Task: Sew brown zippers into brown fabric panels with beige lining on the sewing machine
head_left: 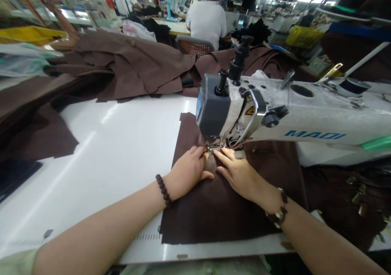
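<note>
Head view, looking down along both bare forearms onto a glossy white sewing bench [116,145]. A flat panel of dark brown woven fabric [214,210] lies on the bench, its near edge close to the bench's front edge and its far end running under the head of a white and grey industrial sewing machine [275,112] lettered in blue, which stands toward the right side of the bench.

The left hand [187,171] rests palm-down on the brown panel, fingers loosely curled, with the fingertips pressed onto the cloth right at the metal presser foot [210,148]; it pins the fabric rather than gripping it. A dark beaded bracelet [163,189] circles that wrist. The right hand [240,173] also lies flat on the panel, fingers stretched forward and together, the index fingertip touching the cloth just beside the presser foot on its right. It clasps nothing; it only presses down. A bracelet of mixed dark and pale beads [279,214] sits on the right wrist. The two hands are near each other, thumbs a short way apart, with the foot between their fingertips.

At the far edge of the bench a heap of matching brown fabric pieces [131,67] is piled up, and another brown piece [39,136] hangs over the left edge. At the right edge lies darker cloth with small brass-coloured metal parts [357,193]. Beyond the bench a person in a white shirt [207,20] sits with their back turned, on a chair with a woven backrest [194,45].
</note>
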Available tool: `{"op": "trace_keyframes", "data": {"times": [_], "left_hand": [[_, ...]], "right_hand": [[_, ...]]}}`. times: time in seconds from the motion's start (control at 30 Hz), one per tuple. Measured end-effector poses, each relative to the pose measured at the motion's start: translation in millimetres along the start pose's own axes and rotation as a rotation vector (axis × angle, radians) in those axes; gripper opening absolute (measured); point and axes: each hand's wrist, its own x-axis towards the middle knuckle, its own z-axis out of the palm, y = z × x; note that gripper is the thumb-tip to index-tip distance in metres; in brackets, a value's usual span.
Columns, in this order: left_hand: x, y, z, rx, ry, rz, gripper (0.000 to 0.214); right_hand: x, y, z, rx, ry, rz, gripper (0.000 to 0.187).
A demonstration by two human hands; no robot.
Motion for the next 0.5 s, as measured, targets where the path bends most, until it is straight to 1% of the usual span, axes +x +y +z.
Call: {"op": "trace_keyframes", "data": {"times": [0.2,0.33,0.43,0.5], "left_hand": [[-0.4,1.6,4.6,-0.027,0.023,-0.034,0.054],[-1.0,-0.4,4.0,-0.102,0.049,-0.05,0.051],[-1.3,-0.7,3.9,-0.157,0.063,-0.062,0.048],[-1.8,-0.9,4.4,-0.177,0.077,-0.068,0.047]], "right_hand": [[0.5,0.1,1.3,0.0,0.002,0.007,0.045],[0.7,1.3,1.2,-0.004,-0.001,0.018,0.044],[1.4,2.3,-1.2,0.034,-0.003,0.015,0.042],[1.8,1.6,-1.9,0.06,0.017,0.017,0.042]]}}
